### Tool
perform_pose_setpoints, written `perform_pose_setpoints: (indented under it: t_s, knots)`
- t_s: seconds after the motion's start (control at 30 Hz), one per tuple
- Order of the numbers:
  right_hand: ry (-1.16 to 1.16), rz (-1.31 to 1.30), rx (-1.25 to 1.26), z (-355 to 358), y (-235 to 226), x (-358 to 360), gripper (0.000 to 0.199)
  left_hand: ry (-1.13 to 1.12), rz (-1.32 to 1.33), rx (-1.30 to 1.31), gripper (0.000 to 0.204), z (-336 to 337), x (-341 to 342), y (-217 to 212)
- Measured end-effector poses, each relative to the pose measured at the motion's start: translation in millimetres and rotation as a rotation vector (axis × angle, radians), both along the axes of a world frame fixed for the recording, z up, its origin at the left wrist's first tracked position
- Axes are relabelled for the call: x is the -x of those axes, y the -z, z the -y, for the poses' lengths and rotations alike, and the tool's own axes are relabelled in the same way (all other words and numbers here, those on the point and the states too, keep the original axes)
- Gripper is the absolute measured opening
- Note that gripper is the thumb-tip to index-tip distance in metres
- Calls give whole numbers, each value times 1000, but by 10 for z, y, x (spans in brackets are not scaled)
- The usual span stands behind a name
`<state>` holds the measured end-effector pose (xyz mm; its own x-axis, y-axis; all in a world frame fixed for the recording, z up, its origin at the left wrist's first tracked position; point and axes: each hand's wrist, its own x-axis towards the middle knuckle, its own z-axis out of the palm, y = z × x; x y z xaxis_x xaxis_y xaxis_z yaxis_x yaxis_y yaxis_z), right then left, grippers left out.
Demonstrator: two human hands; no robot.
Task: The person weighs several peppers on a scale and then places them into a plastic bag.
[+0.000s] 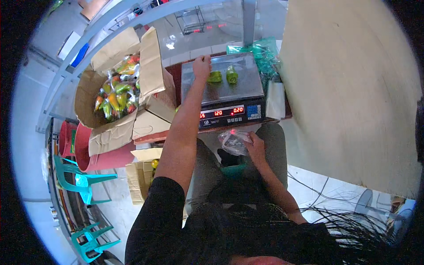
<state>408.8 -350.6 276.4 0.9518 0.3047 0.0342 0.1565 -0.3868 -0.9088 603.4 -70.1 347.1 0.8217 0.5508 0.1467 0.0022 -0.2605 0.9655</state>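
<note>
Two green bell peppers, one on the left (214, 77) and one on the right (232, 76), lie on the metal plate of a digital scale (238, 93) with a lit red display. My left hand (202, 67) is over the plate's far left part, beside the left pepper, with its fingers curled in. Whatever may be inside those fingers is hidden. Low in front of the scale, above my lap, my right hand (256, 145) grips a clear plastic bag (235, 142) by its side. Nothing can be made out inside that bag.
An open cardboard box (152, 62) holds bagged red, yellow and green peppers (117, 95) at the left. Green plastic bags (265, 53) and a stack of clear bags (276, 100) lie right of the scale. A beige panel (349, 88) rises at right; a smaller box (138, 181) stands below.
</note>
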Motion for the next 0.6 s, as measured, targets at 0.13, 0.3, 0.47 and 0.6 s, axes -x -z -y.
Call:
perform_pose_setpoints:
  t_s: [0.13,0.3,0.47,0.6]
  knots:
    - [-41,-82,63,-14,-71,-18,32,-22,174,325,32,-89,54,-14]
    - [-76,-18,9,-73,5,-14,25,-110,230,1262,26,-131,295,35]
    - [-69,130,154,73,154,-61,27,647,212,1255,24,324,1310,26]
    - [-141,-16,172,88,86,-102,42,490,97,993,34,482,2482,115]
